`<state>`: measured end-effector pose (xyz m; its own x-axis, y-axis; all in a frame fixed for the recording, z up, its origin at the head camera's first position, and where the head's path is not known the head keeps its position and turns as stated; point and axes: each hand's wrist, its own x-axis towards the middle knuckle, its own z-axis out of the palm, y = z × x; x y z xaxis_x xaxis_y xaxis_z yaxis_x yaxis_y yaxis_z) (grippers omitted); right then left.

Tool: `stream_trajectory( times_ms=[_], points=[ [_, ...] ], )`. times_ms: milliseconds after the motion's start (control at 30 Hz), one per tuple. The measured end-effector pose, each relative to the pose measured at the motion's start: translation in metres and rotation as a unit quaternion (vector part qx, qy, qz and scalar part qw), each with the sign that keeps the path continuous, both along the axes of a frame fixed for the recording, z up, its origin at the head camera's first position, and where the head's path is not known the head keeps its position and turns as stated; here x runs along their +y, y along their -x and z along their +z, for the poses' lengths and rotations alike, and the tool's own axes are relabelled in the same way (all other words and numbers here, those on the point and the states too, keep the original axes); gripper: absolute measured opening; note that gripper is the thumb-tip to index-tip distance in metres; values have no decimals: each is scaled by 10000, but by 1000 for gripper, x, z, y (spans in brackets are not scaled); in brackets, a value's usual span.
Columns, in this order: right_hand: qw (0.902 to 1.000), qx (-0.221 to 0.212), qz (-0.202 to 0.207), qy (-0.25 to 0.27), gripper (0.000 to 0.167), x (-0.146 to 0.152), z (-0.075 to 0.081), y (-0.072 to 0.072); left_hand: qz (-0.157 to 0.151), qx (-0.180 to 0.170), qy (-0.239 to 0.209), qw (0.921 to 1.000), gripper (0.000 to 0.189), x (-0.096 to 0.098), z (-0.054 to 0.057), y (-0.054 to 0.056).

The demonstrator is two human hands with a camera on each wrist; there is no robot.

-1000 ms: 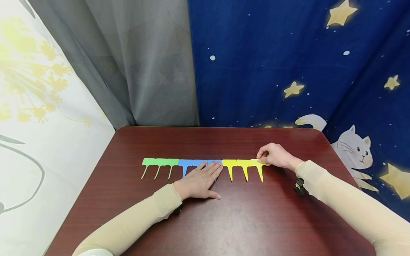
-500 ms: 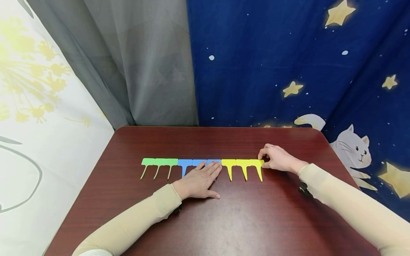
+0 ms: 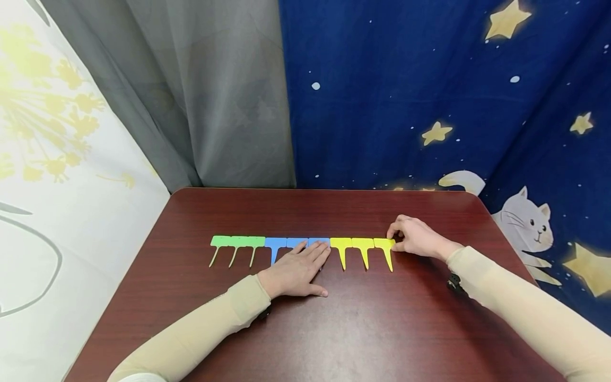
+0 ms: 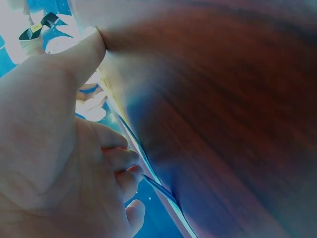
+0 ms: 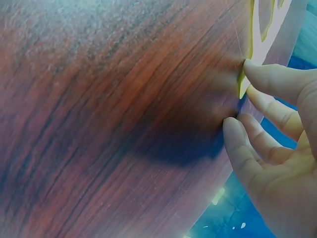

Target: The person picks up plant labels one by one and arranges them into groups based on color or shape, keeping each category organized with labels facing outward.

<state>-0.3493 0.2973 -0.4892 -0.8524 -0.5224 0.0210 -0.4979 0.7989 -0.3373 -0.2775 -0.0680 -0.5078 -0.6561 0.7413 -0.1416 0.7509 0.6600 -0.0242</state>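
Observation:
A row of T-shaped plastic plant labels lies on the table, stems toward me. From the left come three green plant labels (image 3: 238, 241), three blue plant labels (image 3: 275, 243) and three yellow plant labels (image 3: 341, 243). My left hand (image 3: 296, 270) rests flat with fingers extended over the blue ones, covering parts of two. At the row's right end, my right hand (image 3: 417, 236) pinches the outer edge of the last yellow plant label (image 3: 384, 243) between thumb and forefinger. The right wrist view shows the thumb (image 5: 272, 79) against that yellow edge.
The dark red-brown wooden table (image 3: 363, 329) has rounded far corners. Behind it hang a grey curtain (image 3: 234, 95) and a blue star-patterned curtain (image 3: 372, 95). A white patterned cloth (image 3: 62, 159) hangs along the left side.
My right hand has shifted slightly right, and its fingertips now sit at the last yellow label's outer edge instead of over its head. My left hand stays in place.

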Motion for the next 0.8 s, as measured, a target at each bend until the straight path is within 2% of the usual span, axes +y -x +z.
stream_trajectory(
  times_ms=[167,633,733,800],
  points=[
    [10000,-49,-1,1,23,-2,0,0,60,-15,-5,10000,102,-2,2,-1],
    [10000,-10,-37,72,23,-4,-1,0,74,265,2,9996,102,-3,-2,-3],
    [9999,-94,-57,81,23,-3,0,-1,-6,172,-150,9997,100,-3,-1,-2],
    [9998,-118,-93,101,23,-2,1,-3,-51,41,-413,9991,96,-4,2,-2]
  ],
)
